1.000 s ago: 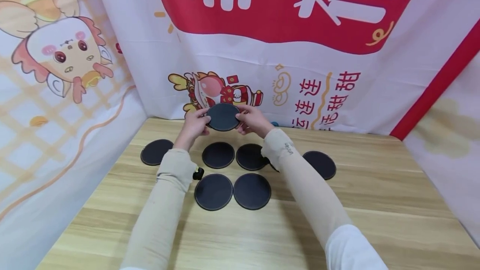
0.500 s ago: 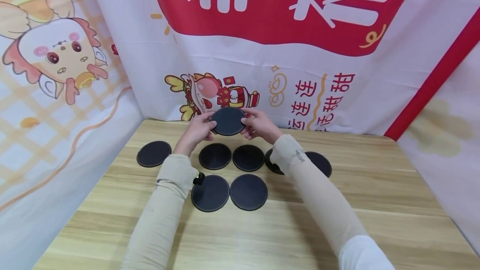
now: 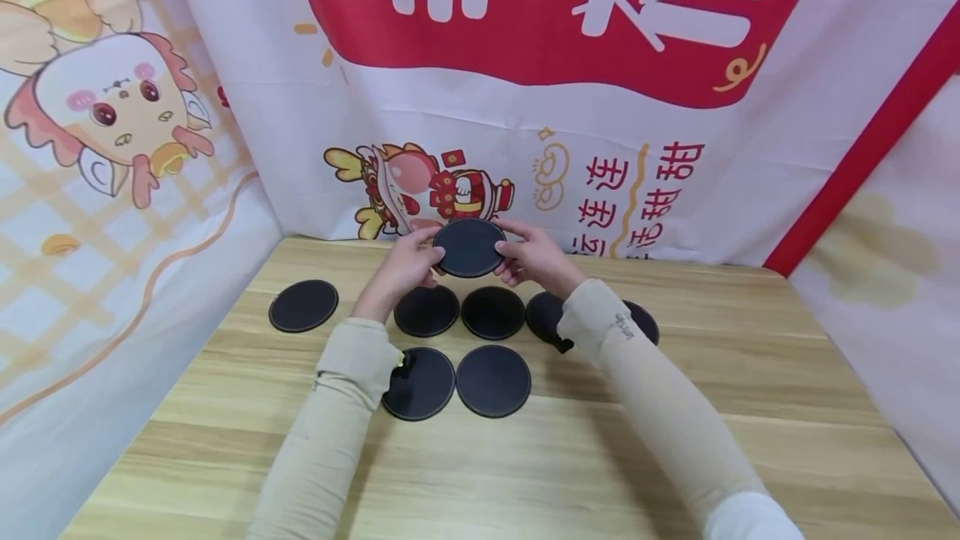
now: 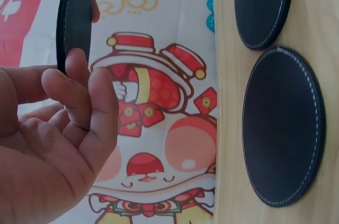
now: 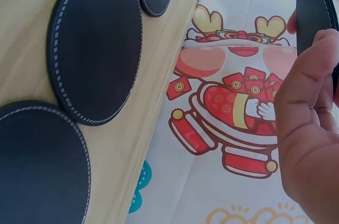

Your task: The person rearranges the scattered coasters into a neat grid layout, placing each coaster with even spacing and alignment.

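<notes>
A round black coaster (image 3: 469, 248) with pale edge stitching is held up above the far part of the table, tilted toward the head camera. My left hand (image 3: 407, 267) pinches its left edge between thumb and fingers; my right hand (image 3: 542, 259) pinches the right edge. In both wrist views the held coaster (image 4: 77, 17) appears nearly edge-on. Below it, a row of flat coasters (image 3: 492, 312) lies on the wood, with two more coasters (image 3: 493, 382) side by side in front. My right forearm partly covers the rightmost coaster (image 3: 643, 323).
Another coaster (image 3: 303, 306) lies apart at the left of the wooden table (image 3: 465, 473). A printed white and red cloth (image 3: 450, 107) hangs right behind the table's far edge. A patterned cloth (image 3: 112, 215) borders the left side.
Both hands have moved slightly to the right and a little nearer with the coaster between them. The view has shifted slightly. The coasters on the table stay in place.
</notes>
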Motion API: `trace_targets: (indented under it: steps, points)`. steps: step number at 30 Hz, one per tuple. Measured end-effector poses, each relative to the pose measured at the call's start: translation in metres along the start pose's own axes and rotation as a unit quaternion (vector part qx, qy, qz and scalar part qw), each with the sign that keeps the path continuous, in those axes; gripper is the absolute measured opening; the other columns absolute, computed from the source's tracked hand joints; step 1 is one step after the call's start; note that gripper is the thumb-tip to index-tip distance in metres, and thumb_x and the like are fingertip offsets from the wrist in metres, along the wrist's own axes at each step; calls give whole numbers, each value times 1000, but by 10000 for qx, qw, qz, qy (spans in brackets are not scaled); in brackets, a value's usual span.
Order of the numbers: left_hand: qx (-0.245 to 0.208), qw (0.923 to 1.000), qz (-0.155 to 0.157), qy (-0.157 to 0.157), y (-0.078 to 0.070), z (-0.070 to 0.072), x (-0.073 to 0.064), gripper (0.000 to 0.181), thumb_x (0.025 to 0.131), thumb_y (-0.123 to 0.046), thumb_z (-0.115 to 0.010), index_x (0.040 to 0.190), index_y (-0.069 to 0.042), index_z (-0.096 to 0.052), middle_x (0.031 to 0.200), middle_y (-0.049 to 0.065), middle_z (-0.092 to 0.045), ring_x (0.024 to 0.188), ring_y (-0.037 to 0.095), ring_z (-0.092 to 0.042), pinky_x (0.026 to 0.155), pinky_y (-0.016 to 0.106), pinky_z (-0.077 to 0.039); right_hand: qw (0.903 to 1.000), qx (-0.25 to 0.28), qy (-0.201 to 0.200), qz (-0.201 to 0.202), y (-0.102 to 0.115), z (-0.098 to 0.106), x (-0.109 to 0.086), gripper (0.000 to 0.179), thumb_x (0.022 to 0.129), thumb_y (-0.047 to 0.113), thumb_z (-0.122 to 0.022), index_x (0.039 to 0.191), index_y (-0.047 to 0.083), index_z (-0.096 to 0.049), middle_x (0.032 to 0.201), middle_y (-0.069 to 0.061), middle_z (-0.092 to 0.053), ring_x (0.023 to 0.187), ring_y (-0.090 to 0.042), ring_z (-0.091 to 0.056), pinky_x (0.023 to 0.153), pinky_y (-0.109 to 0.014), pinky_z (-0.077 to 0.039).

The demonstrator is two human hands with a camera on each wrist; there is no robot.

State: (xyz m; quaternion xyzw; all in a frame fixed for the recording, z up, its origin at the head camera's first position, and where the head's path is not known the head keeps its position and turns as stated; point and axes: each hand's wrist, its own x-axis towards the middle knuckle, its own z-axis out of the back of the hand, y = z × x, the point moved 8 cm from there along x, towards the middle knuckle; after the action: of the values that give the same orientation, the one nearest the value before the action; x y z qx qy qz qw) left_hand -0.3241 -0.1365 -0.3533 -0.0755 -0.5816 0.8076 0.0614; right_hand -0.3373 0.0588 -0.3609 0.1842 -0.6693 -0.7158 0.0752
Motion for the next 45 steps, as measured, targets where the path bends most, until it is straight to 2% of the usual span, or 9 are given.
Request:
trace_targets:
  steps: [5,13,17,25,29,34,38,43,45]
  points:
    - [-123,9998,-100,126,-2,-12,-4,50,105,-10,-51,154,-4,-40,81,10,-65,49,13,-52,62,31,-57,10000,58,-23,46,-2,6,-11,54,106,9,-53,157,19,-38,72,-15,-66,53,-20,-59,53,-32,-53]
    - [-155,9992,-246,283,-6,-31,-10,52,104,-8,-50,154,0,-37,78,19,-67,46,12,-53,58,29,-55,9997,-13,19,244,-5,16,-30,51,106,9,-52,155,21,-43,73,-16,-65,53,-20,-59,52,-32,-53]
    - [-85,9989,-284,373,-8,-40,-13,52,104,-9,-51,154,-2,-39,82,24,-67,47,13,-54,59,29,-56,9996,16,28,281,-8,22,-41,54,106,10,-52,157,20,-39,73,-16,-65,54,-19,-59,54,-32,-54]
    - [-77,9970,-391,670,-9,-61,-18,52,104,-8,-51,155,-5,-39,77,12,-68,52,16,-58,60,30,-55,9997,-1,2,228,-19,36,-61,56,106,11,-53,158,16,-34,77,-19,-67,55,-20,-61,55,-32,-55]
    - [-91,9957,-454,797,-13,-72,-25,51,104,-6,-51,154,-5,-41,77,15,-68,55,18,-59,61,30,-55,9998,-107,-27,172,-24,42,-71,55,106,11,-52,158,16,-33,78,-20,-68,56,-20,-61,56,-32,-55]
    - [-103,9958,-290,864,-11,-84,-31,52,104,-7,-52,155,-5,-39,80,13,-69,54,16,-58,60,30,-55,9998,-103,8,193,-28,48,-83,52,105,9,-52,155,16,-36,75,-17,-68,55,-19,-61,55,-32,-55]
    - [-118,9946,-318,981,-11,-96,-33,51,104,-6,-53,154,-7,-42,78,12,-68,53,16,-57,60,30,-55,9999,-115,-5,117,-34,53,-95,51,105,8,-52,154,15,-36,74,-17,-67,54,-20,-61,55,-33,-55]
    - [-81,9909,-459,1266,-9,-112,-35,50,103,-5,-53,153,-6,-42,76,12,-67,51,16,-55,58,29,-54,9999,-105,-36,-54,-45,61,-108,52,105,8,-52,153,14,-32,75,-18,-68,55,-20,-61,55,-34,-55]
    - [-104,9886,-474,1428,-7,-118,-37,52,103,-3,-53,154,-6,-41,77,17,-67,50,16,-54,58,30,-54,9999,-108,-32,-89,-49,63,-113,52,105,8,-52,153,13,-32,75,-19,-68,55,-20,-61,55,-34,-56]
